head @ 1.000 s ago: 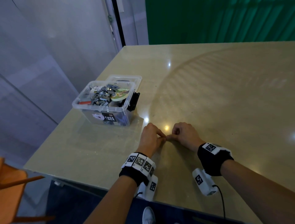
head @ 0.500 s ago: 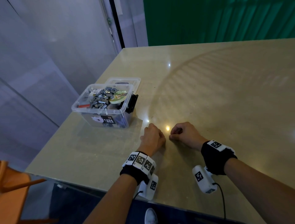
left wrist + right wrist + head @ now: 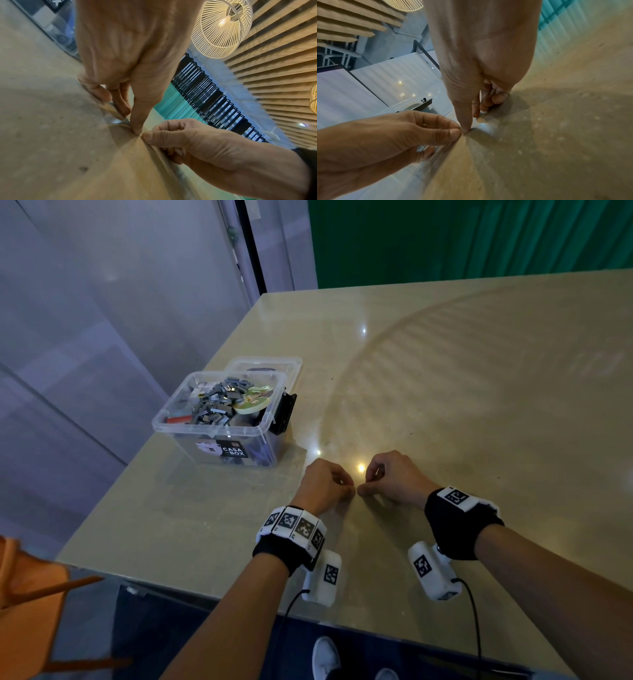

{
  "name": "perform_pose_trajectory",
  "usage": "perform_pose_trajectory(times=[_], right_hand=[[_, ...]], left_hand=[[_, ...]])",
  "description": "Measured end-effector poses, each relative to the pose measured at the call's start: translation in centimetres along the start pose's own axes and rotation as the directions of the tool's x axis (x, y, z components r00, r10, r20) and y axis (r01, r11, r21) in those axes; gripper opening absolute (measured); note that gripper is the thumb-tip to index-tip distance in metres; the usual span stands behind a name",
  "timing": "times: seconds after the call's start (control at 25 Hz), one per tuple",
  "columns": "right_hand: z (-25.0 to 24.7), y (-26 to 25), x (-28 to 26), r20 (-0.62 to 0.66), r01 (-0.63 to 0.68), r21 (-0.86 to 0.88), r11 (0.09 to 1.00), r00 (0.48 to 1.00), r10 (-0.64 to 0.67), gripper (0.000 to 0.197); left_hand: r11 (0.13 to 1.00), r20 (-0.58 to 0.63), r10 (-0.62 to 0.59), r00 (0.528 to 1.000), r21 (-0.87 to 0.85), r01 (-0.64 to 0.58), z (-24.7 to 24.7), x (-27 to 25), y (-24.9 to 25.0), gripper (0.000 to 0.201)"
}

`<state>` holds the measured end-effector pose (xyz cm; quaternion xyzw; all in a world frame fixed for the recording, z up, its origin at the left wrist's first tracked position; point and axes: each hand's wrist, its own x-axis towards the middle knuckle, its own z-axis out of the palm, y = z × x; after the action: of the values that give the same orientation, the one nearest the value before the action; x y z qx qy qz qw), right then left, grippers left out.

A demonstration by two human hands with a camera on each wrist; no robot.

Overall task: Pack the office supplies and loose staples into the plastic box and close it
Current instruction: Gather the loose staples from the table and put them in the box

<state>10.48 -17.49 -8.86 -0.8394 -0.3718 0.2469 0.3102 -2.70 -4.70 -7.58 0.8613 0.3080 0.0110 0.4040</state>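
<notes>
The clear plastic box (image 3: pixel 219 436) stands open at the table's left, filled with grey staples (image 3: pixel 215 405), a green-yellow tape roll (image 3: pixel 255 400) and a red item (image 3: pixel 178 419). Its lid (image 3: pixel 270 363) lies behind it. Both hands rest on the table to the right of the box, nearer me, with fingers curled. My left hand (image 3: pixel 347 486) (image 3: pixel 130 119) (image 3: pixel 454 129) and right hand (image 3: pixel 368 484) (image 3: pixel 159 146) (image 3: pixel 473 119) press their thumb tips onto the tabletop, and the tips touch each other. No staple shows between them.
The beige table (image 3: pixel 445 405) stretches wide to the right and far side. A black latch (image 3: pixel 286 412) hangs on the box's right wall. An orange chair (image 3: pixel 27 611) sits beyond the table's near left corner. Grey wall panels stand left, a green curtain behind.
The hands touched at the fingertips a second ago, drew slightly apart, and now the thumb tips meet again on the table. The box has not moved.
</notes>
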Motion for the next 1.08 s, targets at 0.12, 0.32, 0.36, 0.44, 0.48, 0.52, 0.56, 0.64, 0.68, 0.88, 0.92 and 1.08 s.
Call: perform_pose_trajectory(times=[0.12, 0.32, 0.36, 0.44, 0.48, 0.52, 0.56, 0.64, 0.68, 0.88, 0.92, 1.08], right_hand=[[0.1, -0.1, 0.0, -0.015, 0.016, -0.004, 1.0, 1.0, -0.016, 0.03], [0.0, -0.1, 0.0, -0.028, 0.021, -0.005, 1.0, 0.999, -0.022, 0.03], [0.0, 0.0, -0.1, -0.027, 0.028, -0.002, 1.0, 0.999, -0.028, 0.03], [0.0, 0.3, -0.3, -0.025, 0.047, 0.013, 0.999, 0.999, -0.047, 0.03], [0.0, 0.5, -0.4, -0.025, 0.055, 0.019, 0.998, 0.998, -0.055, 0.029], [0.0, 0.6, -0.4, -0.028, 0.059, 0.022, 0.998, 0.998, -0.058, 0.028], [0.0, 0.8, -0.4, -0.031, 0.058, 0.028, 0.998, 0.998, -0.057, 0.025], [0.0, 1.0, -0.3, -0.032, 0.054, 0.06, 0.997, 0.998, -0.052, 0.018], [-0.1, 1.0, -0.3, -0.028, 0.055, 0.076, 0.996, 0.998, -0.053, 0.015], [-0.3, 1.1, -0.4, -0.006, 0.067, 0.102, 0.993, 0.998, -0.067, 0.008], [-0.4, 1.0, -0.4, 0.0, 0.068, 0.112, 0.991, 0.998, -0.068, 0.008], [-0.6, 0.8, -0.5, 0.01, 0.073, 0.118, 0.99, 0.997, -0.075, 0.012]], left_hand=[[1.0, -0.011, 0.007, 1.0, 0.016, -0.007, -0.1, -0.3, -0.1, 0.012], [0.988, -0.065, 0.062, 0.996, 0.145, -0.052, 0.0, -1.0, 0.9, 0.018], [0.985, -0.08, 0.075, 0.994, 0.162, -0.061, 0.0, -1.1, 1.0, 0.018], [0.979, -0.098, 0.11, 0.989, 0.184, -0.091, 0.1, -1.2, 1.0, 0.017], [0.976, -0.102, 0.118, 0.988, 0.197, -0.096, 0.1, -1.3, 1.0, 0.017], [0.976, -0.102, 0.109, 0.989, 0.202, -0.087, 0.3, -1.4, 1.1, 0.016], [0.977, -0.104, 0.091, 0.99, 0.202, -0.069, 0.6, -1.4, 1.1, 0.016], [0.972, -0.088, 0.067, 0.994, 0.23, -0.045, 1.2, -1.3, 1.1, 0.017], [0.963, -0.064, 0.064, 0.996, 0.265, -0.045, 1.5, -1.2, 1.2, 0.017], [0.915, -0.002, 0.061, 0.998, 0.4, -0.055, 1.8, -1.6, 1.6, 0.02], [0.914, 0.005, 0.058, 0.998, 0.403, -0.055, 1.7, -1.6, 1.6, 0.02], [0.955, 0.018, 0.074, 0.997, 0.286, -0.076, 1.0, -0.8, 0.8, 0.017]])
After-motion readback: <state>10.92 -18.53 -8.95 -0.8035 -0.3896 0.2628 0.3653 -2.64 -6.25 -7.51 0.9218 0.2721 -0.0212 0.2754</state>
